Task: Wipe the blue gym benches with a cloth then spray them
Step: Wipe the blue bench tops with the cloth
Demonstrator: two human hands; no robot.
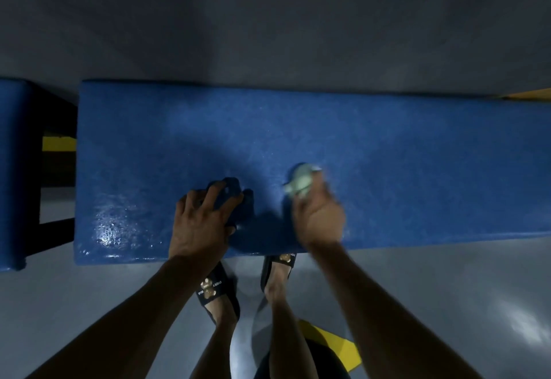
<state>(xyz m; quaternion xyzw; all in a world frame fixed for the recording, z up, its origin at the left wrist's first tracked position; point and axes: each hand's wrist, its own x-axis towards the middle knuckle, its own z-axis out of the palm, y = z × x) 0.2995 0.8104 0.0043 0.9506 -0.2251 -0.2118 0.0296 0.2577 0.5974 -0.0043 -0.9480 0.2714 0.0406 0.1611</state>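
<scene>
A long blue gym bench (387,146) runs across the view, its near left corner shining wet. My left hand (199,223) presses a dark blue cloth (235,199) onto the bench top near the front edge, fingers spread over it. My right hand (319,217) grips a spray bottle with a pale green-white head (301,181), blurred by motion, just above the bench to the right of the cloth. A second blue bench (12,169) shows at the far left.
A dark gap with a black frame (56,223) and a yellow patch (58,143) separates the two benches. My feet in black slides (214,286) stand on the grey floor against the bench front. A yellow floor marking (331,346) lies behind my right leg.
</scene>
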